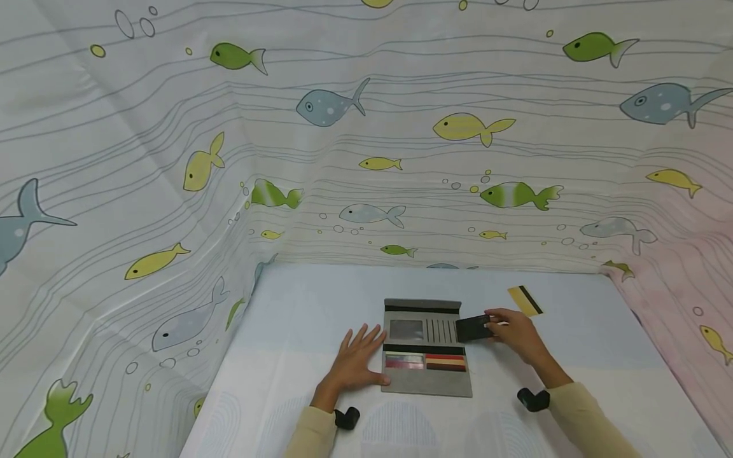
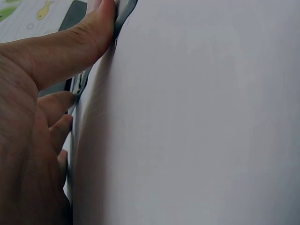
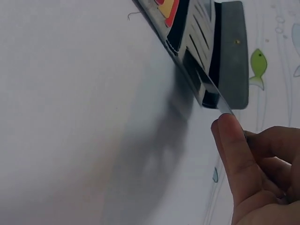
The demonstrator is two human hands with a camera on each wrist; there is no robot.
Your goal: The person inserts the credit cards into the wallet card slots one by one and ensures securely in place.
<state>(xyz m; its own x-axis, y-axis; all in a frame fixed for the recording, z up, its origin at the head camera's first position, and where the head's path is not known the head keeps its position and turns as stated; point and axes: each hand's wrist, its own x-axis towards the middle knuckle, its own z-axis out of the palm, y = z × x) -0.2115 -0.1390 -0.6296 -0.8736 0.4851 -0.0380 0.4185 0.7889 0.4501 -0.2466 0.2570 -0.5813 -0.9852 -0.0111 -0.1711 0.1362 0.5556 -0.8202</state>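
Observation:
A grey wallet (image 1: 426, 383) lies unfolded on the table, with card slots and a clear window in its upper half. Several coloured cards (image 1: 445, 362) sit in its lower half. My left hand (image 1: 356, 364) is spread at the wallet's left edge, thumb and fingertips touching it; in the left wrist view the thumb (image 2: 79, 44) rests on the edge. With my right hand (image 1: 518, 336) I pinch a black card (image 1: 473, 328) by its right end. In the right wrist view the card (image 3: 213, 89) is tilted, its far end at the slots of the wallet (image 3: 234, 51).
A yellow card with a dark stripe (image 1: 525, 301) lies on the table (image 1: 309, 299) beyond my right hand. Fish-patterned cloth (image 1: 321, 172) hangs at the back and sides. Black wrist cameras (image 1: 534, 399) are strapped to both wrists.

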